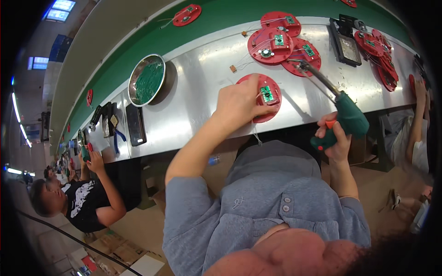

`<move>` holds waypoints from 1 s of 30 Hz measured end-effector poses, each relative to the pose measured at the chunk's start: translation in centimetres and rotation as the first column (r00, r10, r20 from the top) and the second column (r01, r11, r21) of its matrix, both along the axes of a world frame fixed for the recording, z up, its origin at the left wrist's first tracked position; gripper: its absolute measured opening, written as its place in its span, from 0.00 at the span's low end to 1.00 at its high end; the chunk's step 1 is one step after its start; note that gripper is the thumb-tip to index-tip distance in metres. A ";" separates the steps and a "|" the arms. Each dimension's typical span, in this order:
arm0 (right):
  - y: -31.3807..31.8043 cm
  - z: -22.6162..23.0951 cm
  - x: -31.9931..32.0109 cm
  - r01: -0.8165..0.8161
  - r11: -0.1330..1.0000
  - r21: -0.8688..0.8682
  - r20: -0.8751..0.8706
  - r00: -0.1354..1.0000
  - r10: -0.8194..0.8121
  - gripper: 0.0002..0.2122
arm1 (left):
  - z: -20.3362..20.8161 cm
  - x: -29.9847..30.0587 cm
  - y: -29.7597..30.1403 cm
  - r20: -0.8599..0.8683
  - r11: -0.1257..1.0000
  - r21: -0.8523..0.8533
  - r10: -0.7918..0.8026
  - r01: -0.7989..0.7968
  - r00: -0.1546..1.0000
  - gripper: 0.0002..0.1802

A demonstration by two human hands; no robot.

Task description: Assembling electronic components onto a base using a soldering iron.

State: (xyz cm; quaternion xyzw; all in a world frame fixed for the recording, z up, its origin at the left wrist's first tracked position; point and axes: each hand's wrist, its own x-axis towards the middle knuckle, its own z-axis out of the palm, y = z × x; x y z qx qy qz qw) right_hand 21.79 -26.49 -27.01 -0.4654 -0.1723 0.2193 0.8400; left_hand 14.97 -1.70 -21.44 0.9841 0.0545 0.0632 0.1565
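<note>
My left hand (235, 105) grips a red round plate (263, 117) lying on the metal bench, index finger and thumb reaching across its face. A small green circuit board (267, 94) is fixed to this plate between the fingers. A thin pale wire (258, 137) hangs over the bench's near edge below it. To the right, my right hand (338, 143) is wrapped around a green pistol-grip soldering gun (352, 117) with an orange trigger. Its long metal nose points up and left, with the tip over another red plate (294, 66) farther back.
Several wired red plates (254, 43) overlap beyond my hands. A metal bowl (130, 87) of thin green pieces stands left, near a black tray (136, 124) and blue-handled pliers (120, 134). A black open box (347, 48) lies right. Behind runs a green belt (216, 20); people sit on both sides.
</note>
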 end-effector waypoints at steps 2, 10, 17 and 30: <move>0.8 -0.4 -1.1 0.044 0.999 -0.026 -0.051 0.998 -0.045 0.12 | 0.1 -1.4 -0.8 0.122 0.921 -0.390 0.019 0.030 0.992 0.21; 5.4 1.9 -2.9 -0.118 0.985 -0.124 -0.179 0.979 0.095 0.15 | -3.3 -5.4 -5.4 -0.137 -0.348 -0.925 -0.068 -0.152 0.988 0.08; 7.0 1.6 -3.3 -0.113 0.979 -0.169 -0.179 0.980 0.082 0.18 | -4.1 -5.7 -5.3 -0.121 -0.168 -0.977 -0.063 -0.130 0.991 0.09; 7.5 0.2 -2.3 -0.098 0.969 -0.229 -0.111 0.991 0.074 0.17 | -5.3 -5.1 -5.4 0.028 0.113 -0.993 0.034 0.024 0.999 0.06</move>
